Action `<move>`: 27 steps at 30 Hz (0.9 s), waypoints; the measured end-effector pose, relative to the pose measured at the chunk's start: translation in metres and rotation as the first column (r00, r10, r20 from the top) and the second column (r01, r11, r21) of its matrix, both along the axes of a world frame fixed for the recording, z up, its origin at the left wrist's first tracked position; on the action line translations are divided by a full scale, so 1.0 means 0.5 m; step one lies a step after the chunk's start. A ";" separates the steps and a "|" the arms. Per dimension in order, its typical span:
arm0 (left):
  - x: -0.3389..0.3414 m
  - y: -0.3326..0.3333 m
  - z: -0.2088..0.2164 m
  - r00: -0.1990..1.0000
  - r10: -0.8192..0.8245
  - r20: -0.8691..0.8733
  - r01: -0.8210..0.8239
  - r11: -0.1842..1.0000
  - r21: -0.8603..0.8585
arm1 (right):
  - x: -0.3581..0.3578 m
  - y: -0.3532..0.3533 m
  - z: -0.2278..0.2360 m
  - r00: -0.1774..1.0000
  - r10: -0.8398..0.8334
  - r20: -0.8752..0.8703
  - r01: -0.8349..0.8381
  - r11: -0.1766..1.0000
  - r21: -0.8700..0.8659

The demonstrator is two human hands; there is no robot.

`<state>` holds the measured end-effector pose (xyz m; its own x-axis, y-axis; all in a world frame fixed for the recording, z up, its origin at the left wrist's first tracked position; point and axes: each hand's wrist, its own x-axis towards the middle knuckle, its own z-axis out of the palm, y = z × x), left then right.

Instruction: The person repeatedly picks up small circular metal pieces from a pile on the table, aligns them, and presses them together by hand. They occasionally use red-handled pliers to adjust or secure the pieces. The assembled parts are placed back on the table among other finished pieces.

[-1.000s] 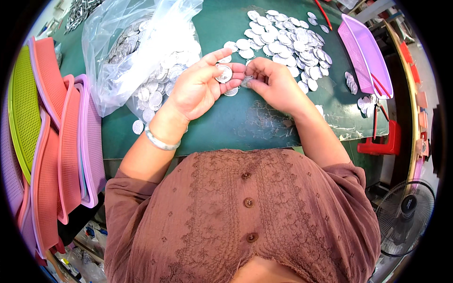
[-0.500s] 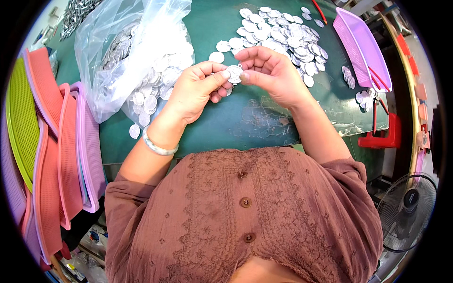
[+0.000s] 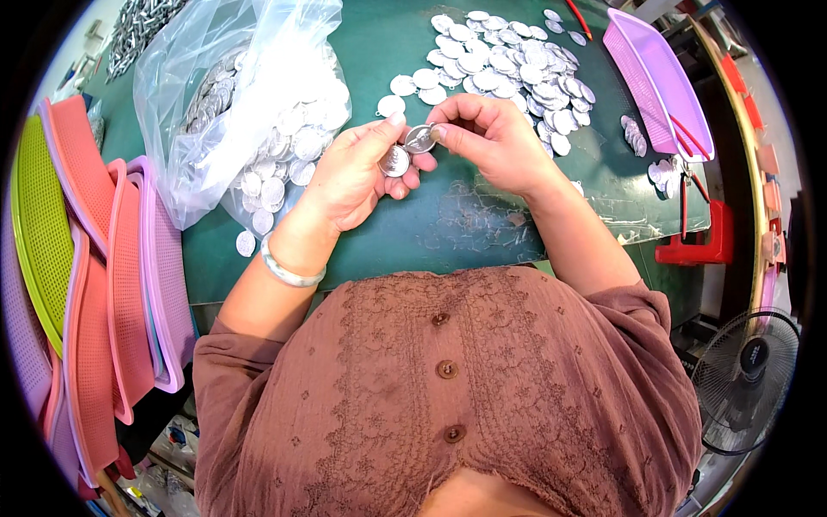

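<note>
Over the green tabletop (image 3: 388, 258), my two hands meet in front of me. In the curled fingers of my left hand (image 3: 345, 177) lies a round silver medallion (image 3: 394, 161). Between the thumb and forefinger of my right hand (image 3: 500, 142), a second silver medallion (image 3: 419, 139) is pinched by its edge, tilted, right beside the first. Just beyond my fingers spreads a pile of similar medallions (image 3: 538, 73). To the left, a clear plastic bag (image 3: 164, 142) lies with its mouth toward me, and more medallions (image 3: 293, 142) spill out of it.
Pink, green and purple plastic baskets (image 3: 86, 302) are stacked at my left. A purple basket (image 3: 663, 77) stands far right, with red-handled pliers (image 3: 687, 194) and small medallion groups (image 3: 633, 136) near it. Below are a red stool (image 3: 693, 246) and a fan (image 3: 745, 379). Metal parts (image 3: 142, 30) lie far left.
The medallion between my fingertips has turned from facing up to a tilted, darker side. My left fingers have opened a little, showing another medallion in them.
</note>
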<state>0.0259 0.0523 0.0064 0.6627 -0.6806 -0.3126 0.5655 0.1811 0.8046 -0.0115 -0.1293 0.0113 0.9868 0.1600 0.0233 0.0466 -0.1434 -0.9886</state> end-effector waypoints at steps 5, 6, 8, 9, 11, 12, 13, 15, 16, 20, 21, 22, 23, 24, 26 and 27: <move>0.008 0.005 -0.012 1.000 -0.015 0.019 0.015 1.000 -0.023 | 0.000 -0.001 0.007 0.998 -0.044 -0.041 0.045 0.999 0.025; 0.009 0.006 -0.012 1.000 -0.008 0.007 0.008 0.999 -0.037 | 0.004 -0.003 -0.004 0.998 -0.052 -0.033 0.054 0.997 0.054; 0.007 0.005 -0.012 1.000 0.023 -0.011 -0.024 0.997 -0.070 | 0.005 -0.003 -0.008 0.996 -0.088 -0.009 0.088 0.996 0.015; 0.007 0.005 -0.012 0.999 0.040 -0.020 -0.042 0.995 -0.086 | 0.004 0.000 -0.006 0.994 -0.111 0.010 0.111 0.992 -0.054; 0.007 0.006 -0.013 0.998 0.054 -0.033 -0.058 0.989 -0.137 | 0.005 0.001 -0.007 0.989 -0.131 0.069 0.141 0.976 -0.166; 0.007 0.007 -0.013 0.997 0.060 -0.040 -0.066 0.984 -0.163 | 0.006 -0.001 -0.012 0.986 -0.128 0.107 0.148 0.966 -0.210; 0.008 0.007 -0.015 0.998 0.056 -0.037 -0.062 0.980 -0.191 | 0.008 -0.001 -0.017 0.982 -0.123 0.145 0.157 0.955 -0.253; 0.012 0.007 -0.019 0.998 0.047 -0.031 -0.053 0.967 -0.248 | 0.009 -0.002 -0.023 0.967 -0.136 0.217 0.197 0.935 -0.294; 0.013 0.008 -0.018 0.997 0.059 -0.046 -0.069 0.966 -0.249 | 0.010 -0.002 -0.025 0.957 -0.141 0.252 0.219 0.924 -0.313; 0.019 0.013 -0.024 0.988 0.087 -0.124 -0.120 0.950 -0.288 | 0.011 0.000 -0.022 0.953 -0.143 0.266 0.250 0.867 -0.431; 0.022 0.016 -0.027 0.985 0.089 -0.148 -0.131 0.943 -0.306 | 0.010 0.001 -0.014 0.962 -0.129 0.240 0.234 0.840 -0.490; 0.022 0.017 -0.028 0.981 0.114 -0.158 -0.157 0.943 -0.294 | 0.010 0.002 -0.010 0.970 -0.116 0.213 0.216 0.809 -0.546; 0.023 0.019 -0.027 0.976 0.140 -0.168 -0.183 0.942 -0.280 | 0.010 0.003 -0.017 0.942 -0.059 0.329 0.249 0.783 -0.571; 0.023 0.019 -0.027 0.970 0.165 -0.178 -0.209 0.941 -0.267 | 0.011 0.004 -0.029 0.899 0.002 0.437 0.285 0.755 -0.590; 0.022 0.017 -0.024 0.969 0.199 -0.144 -0.227 0.950 -0.216 | 0.013 0.004 -0.036 0.849 0.149 0.507 0.285 0.679 -0.677; 0.021 0.016 -0.022 0.968 0.217 -0.126 -0.238 0.953 -0.190 | 0.012 0.006 -0.035 0.853 0.162 0.496 0.278 0.663 -0.695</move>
